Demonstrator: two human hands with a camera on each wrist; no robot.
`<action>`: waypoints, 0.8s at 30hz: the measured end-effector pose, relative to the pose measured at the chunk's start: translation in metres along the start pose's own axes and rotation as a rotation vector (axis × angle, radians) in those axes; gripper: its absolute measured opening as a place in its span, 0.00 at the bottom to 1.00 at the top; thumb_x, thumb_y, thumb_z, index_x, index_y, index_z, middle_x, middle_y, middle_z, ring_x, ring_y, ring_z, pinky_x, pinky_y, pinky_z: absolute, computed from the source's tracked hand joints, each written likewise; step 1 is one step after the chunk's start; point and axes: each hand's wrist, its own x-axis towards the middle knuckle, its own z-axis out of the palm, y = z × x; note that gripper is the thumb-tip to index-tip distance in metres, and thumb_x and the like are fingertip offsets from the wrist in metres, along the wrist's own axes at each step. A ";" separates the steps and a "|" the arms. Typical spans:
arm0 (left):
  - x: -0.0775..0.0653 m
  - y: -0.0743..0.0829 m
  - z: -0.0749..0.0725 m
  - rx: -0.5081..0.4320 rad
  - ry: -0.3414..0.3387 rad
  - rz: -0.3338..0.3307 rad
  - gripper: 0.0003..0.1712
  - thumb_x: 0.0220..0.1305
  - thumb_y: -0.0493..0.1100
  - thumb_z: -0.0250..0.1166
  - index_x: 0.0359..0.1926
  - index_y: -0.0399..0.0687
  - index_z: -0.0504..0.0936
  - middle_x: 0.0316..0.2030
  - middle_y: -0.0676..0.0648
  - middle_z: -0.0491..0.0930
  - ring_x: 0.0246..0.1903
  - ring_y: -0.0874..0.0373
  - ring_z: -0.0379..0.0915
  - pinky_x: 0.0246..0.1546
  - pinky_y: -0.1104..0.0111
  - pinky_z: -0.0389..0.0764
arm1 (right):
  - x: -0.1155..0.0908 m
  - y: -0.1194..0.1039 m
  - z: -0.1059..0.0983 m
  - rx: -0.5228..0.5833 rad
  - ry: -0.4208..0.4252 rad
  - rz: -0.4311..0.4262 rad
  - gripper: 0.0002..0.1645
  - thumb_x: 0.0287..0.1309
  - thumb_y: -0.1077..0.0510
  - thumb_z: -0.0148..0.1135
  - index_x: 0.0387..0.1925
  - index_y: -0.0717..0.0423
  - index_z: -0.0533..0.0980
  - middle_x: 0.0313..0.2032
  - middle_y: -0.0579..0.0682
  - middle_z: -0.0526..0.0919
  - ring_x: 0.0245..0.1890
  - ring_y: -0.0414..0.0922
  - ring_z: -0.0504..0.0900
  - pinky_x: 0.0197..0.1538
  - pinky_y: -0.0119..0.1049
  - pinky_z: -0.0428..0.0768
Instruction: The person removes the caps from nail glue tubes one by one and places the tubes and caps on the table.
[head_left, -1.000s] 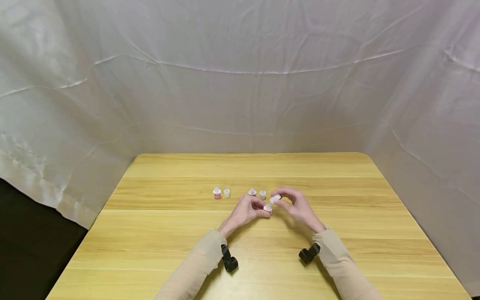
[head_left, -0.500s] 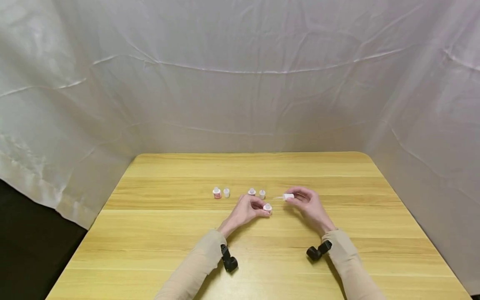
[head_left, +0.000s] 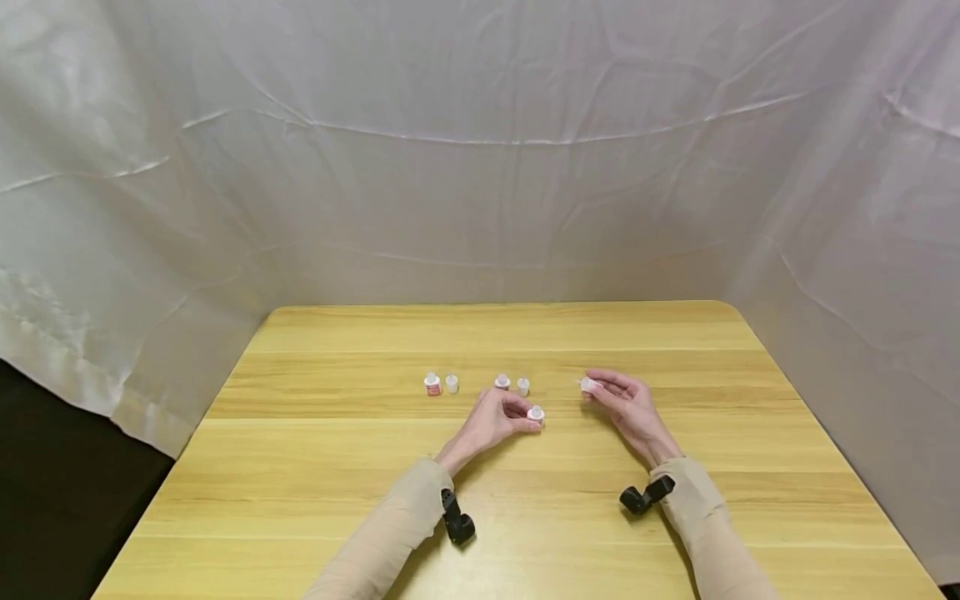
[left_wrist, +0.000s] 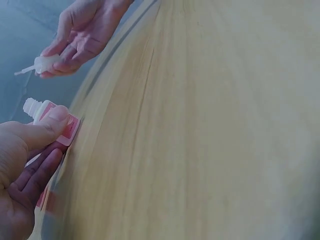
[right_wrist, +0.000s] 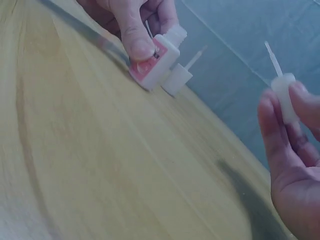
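My left hand (head_left: 489, 422) grips a small white bottle with a red label (head_left: 536, 416) between thumb and fingers, upright on the table. Its threaded neck is uncapped, as the right wrist view shows. To the right, my right hand (head_left: 632, 412) pinches a white brush cap (right_wrist: 283, 97). The cap's thin brush points upward in the right wrist view, apart from the bottle. Behind my left hand stands another uncapped bottle (head_left: 502, 381), partly hidden, with a brush cap (head_left: 522, 387) standing beside it.
Further left on the wooden table (head_left: 337, 467) are a third uncapped bottle (head_left: 432, 384) and its neighbouring brush cap (head_left: 452, 383). A pale curtain (head_left: 480, 192) hangs behind the table and along its sides.
My right hand has drawn the brush cap away from the held bottle, to the right and slightly back, and the brush has come into view. My left hand keeps its place on the bottle.
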 end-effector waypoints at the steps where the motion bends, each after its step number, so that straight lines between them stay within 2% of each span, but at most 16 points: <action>1: 0.000 0.001 0.000 0.007 0.002 0.003 0.10 0.53 0.40 0.79 0.37 0.44 0.90 0.34 0.46 0.90 0.30 0.66 0.85 0.35 0.78 0.84 | 0.000 0.000 0.000 -0.008 0.006 -0.002 0.18 0.67 0.76 0.52 0.54 0.66 0.80 0.47 0.50 0.87 0.44 0.41 0.87 0.53 0.31 0.86; 5: -0.001 0.005 0.002 0.033 -0.001 -0.001 0.10 0.53 0.41 0.79 0.36 0.44 0.90 0.34 0.46 0.90 0.31 0.66 0.84 0.36 0.79 0.84 | 0.002 0.001 0.001 -0.074 0.041 -0.011 0.17 0.70 0.72 0.53 0.56 0.67 0.79 0.51 0.47 0.85 0.44 0.38 0.83 0.52 0.28 0.84; 10: 0.000 0.012 0.005 0.051 -0.023 -0.019 0.10 0.53 0.41 0.78 0.37 0.45 0.90 0.35 0.47 0.90 0.31 0.67 0.83 0.37 0.79 0.83 | 0.004 0.002 0.001 -0.090 0.050 -0.005 0.17 0.71 0.71 0.51 0.54 0.62 0.81 0.49 0.44 0.86 0.43 0.37 0.81 0.51 0.26 0.83; 17: 0.004 0.015 0.012 0.086 0.004 -0.023 0.10 0.54 0.42 0.78 0.38 0.45 0.90 0.35 0.48 0.90 0.31 0.68 0.83 0.38 0.80 0.83 | 0.005 0.003 0.001 -0.113 0.103 0.004 0.16 0.70 0.71 0.53 0.51 0.57 0.82 0.47 0.44 0.86 0.45 0.38 0.83 0.52 0.28 0.84; 24: 0.009 0.024 0.023 0.098 0.048 -0.055 0.10 0.56 0.43 0.77 0.39 0.47 0.89 0.37 0.49 0.90 0.33 0.67 0.83 0.44 0.77 0.82 | 0.006 0.001 -0.003 -0.294 0.244 0.067 0.14 0.62 0.70 0.65 0.44 0.49 0.85 0.42 0.40 0.89 0.41 0.34 0.86 0.46 0.25 0.85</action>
